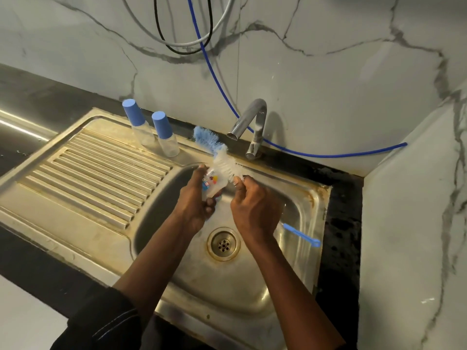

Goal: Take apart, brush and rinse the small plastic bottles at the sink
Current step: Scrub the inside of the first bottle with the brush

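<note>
Steel sink (298, 271) in black counter (343, 223), marble-veined walls (328, 72) behind.

Hidden for the most part under the curled fingers of the left hand (199, 198): the clear bottle (211, 184), its coloured print too small to read. Cannot tell whether the brush (223, 161) enters the bottle's mouth or lies across it. Buried in the right hand (255, 208): the middle of the brush's stem. Cut off by the top edge: the looped cables (185, 53) and the blue hose (211, 68). Cut off at the bottom: the dark sleeve (106, 322), the right forearm (303, 299) and the near rim of the sink (319, 210).
</note>
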